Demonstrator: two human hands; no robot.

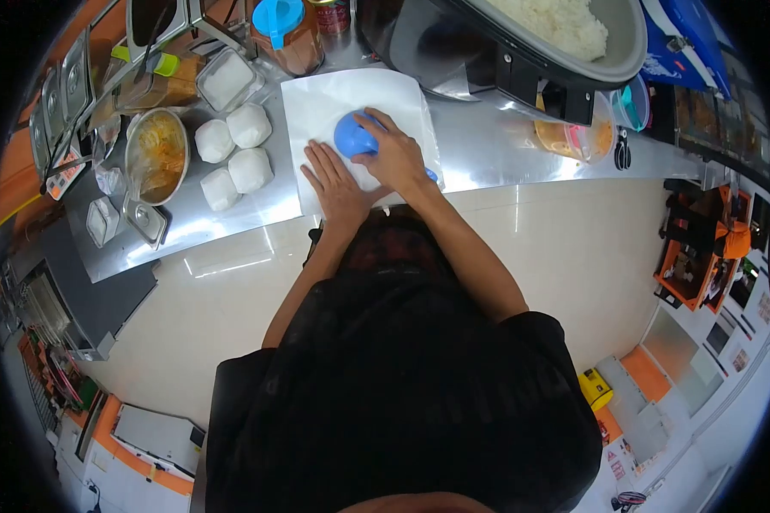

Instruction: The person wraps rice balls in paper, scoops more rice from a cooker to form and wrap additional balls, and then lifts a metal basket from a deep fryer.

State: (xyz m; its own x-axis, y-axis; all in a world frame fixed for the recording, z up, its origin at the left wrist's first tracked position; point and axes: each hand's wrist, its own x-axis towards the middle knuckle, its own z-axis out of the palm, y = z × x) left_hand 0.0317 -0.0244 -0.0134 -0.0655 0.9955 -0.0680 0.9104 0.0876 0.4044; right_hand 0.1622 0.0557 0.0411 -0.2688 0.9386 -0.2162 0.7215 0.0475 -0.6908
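Bright indoor scene. Streak reflections on floor (505,248) look like overhead tubes. Hard glare patches on steel tabletop (488,158). White paper (316,107) reads very bright; black shirt (402,385) goes near-flat, little detail. Heavy fisheye: edges bend, dark vignette round the rim. Center reasonably sharp, periphery soft, small labels unreadable.

The left hand (338,190) lies flat on the white paper (308,107), fingers spread, while the right hand (391,156) grips a blue tool (355,135) against the same paper. To the left of the paper, 4 white wrapped bundles (249,126) sit on the metal counter (479,150) beside a round metal pot (158,154) of orange-yellow food. Beyond the paper, toward the right, a large cooker (620,43) holds white rice (560,26).
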